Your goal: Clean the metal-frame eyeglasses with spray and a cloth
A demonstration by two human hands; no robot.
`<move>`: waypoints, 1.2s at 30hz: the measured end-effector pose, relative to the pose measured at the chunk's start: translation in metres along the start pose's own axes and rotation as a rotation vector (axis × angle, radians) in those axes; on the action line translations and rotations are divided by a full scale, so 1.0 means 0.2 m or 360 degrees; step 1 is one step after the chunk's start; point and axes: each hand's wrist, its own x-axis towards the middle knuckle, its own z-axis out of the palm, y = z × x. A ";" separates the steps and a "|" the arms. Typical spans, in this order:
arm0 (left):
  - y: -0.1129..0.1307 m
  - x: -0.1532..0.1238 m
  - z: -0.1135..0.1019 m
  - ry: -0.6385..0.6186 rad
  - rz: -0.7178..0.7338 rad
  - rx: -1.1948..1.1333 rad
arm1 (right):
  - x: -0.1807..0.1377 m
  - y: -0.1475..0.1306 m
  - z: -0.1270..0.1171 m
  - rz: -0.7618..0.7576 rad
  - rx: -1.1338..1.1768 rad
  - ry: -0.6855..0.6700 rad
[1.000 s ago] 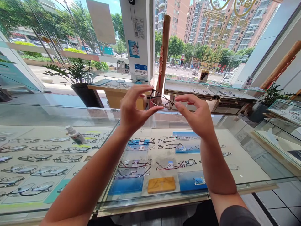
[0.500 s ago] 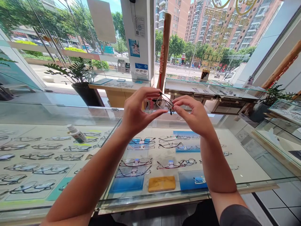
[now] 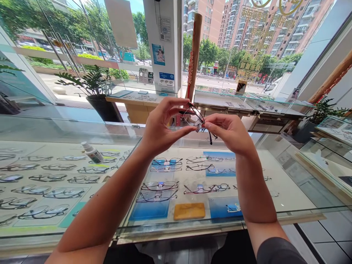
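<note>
A pair of dark-framed eyeglasses (image 3: 194, 116) is held up above the glass counter between both hands. My left hand (image 3: 162, 123) grips one side of the frame, thumb below and fingers above, around a lens. My right hand (image 3: 227, 130) pinches the other side with thumb and index finger. One dark temple arm hangs down beneath the right fingertips. Part of the frame is hidden by the fingers.
Below lies a glass display counter (image 3: 264, 216) with several rows of glasses inside. On its left side is a white bottle (image 3: 92, 152); a yellow case (image 3: 189, 211) lies near the front. Beyond stand a potted plant (image 3: 103, 106), a wooden post (image 3: 194, 55) and further showcases (image 3: 220, 101).
The eyeglasses have turned between my hands, and a temple arm now hangs lower on the right. My right hand has shifted slightly right and down. The view has moved a little.
</note>
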 end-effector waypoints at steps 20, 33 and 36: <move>0.30 -0.44 0.31 0.0032 -0.0879 -0.0020 | -0.43 0.10 0.36 -0.0205 -0.0698 0.0736; 0.28 -0.51 0.37 -0.0227 -0.1057 0.0070 | -0.73 0.13 0.35 -0.0039 -0.0637 0.0672; 0.25 -0.44 0.33 -0.0522 -0.0895 0.0366 | -0.71 0.17 0.22 0.0013 -0.0592 0.0768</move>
